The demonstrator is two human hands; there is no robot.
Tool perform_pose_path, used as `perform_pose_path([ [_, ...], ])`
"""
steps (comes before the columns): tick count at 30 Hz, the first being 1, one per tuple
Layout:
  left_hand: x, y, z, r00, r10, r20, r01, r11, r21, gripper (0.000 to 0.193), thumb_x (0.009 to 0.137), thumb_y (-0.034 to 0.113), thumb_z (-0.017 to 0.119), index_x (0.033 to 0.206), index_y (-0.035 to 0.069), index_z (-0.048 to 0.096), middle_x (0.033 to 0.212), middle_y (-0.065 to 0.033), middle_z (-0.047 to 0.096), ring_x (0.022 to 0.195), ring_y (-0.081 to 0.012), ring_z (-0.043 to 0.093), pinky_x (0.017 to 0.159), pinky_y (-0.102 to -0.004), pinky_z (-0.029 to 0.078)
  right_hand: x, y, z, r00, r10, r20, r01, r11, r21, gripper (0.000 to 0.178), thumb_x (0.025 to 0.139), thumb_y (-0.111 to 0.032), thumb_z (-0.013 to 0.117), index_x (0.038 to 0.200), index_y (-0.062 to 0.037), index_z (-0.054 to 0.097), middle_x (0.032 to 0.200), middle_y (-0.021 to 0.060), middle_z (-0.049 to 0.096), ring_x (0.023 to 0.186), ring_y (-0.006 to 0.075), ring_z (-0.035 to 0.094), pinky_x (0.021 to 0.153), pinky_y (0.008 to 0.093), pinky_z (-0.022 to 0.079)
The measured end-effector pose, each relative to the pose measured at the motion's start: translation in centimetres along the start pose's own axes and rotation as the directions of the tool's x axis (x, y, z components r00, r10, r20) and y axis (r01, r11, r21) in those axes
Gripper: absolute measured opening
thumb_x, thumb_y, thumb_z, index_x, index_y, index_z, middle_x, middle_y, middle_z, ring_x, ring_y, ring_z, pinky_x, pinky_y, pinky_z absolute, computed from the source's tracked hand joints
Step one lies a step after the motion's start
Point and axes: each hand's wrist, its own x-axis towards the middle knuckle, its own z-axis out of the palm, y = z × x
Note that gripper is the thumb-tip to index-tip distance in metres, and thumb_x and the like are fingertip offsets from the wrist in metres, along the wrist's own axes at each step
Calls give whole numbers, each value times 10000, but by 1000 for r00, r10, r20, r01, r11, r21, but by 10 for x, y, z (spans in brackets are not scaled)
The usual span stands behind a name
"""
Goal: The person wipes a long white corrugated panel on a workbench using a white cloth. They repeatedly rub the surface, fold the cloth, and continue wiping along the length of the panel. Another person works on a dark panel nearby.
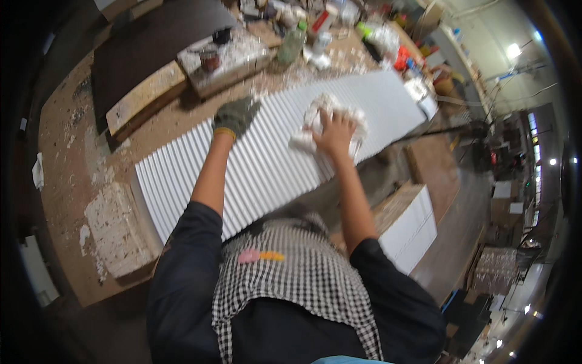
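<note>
Head view: pale ridged panel (267, 144) lies slantwise across the front of the workbench (66, 151), its near long edge toward the checked apron (303, 273); a white-crusted block (118, 227) beside its left end. Left hand (235, 118), in a dark glove with yellow cuff, is on the panel near its far edge; finger spread blurred, cannot tell whether the tips curl over that edge. Right hand (335, 134) bare, fingers parted and laid over a bunched white cloth (327, 102), pressing down rather than gripping round it. Reads as wiping. Judgement: strokes along the grooves should reach their bottoms better than strokes across, which may skim only the crests; keep pressure even, refold to a fresh face, and let the gloved hand steady the panel against sliding.
</note>
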Motion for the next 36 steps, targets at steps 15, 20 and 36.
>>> perform_pose_path([
  [15,84,1,22,933,137,333,-57,969,-240,719,1049,597,213,1543,112,406,1603,-96,391,1482,-279,364,1236,-382,250,-82,-25,-50,986,-140,89,98,924,369,485,792,-230,788,1247,-115,667,1117,108,570,1091,298,526,887,459,425],
  [20,76,7,24,923,27,384,130,917,-376,518,1093,323,364,1567,113,361,1610,-59,389,1479,-238,372,1229,-344,270,-41,-50,-14,998,-34,61,13,950,311,405,767,-231,786,1134,-141,640,1045,120,574,1063,316,546,873,467,394],
  [36,80,-20,37,965,177,193,-58,863,-503,422,1091,197,342,1457,78,514,1494,-113,537,1350,-252,530,1172,-380,368,52,-44,-19,957,242,-157,-38,646,762,262,913,-213,695,1064,2,681,1141,200,557,1075,352,567,953,415,449],
])
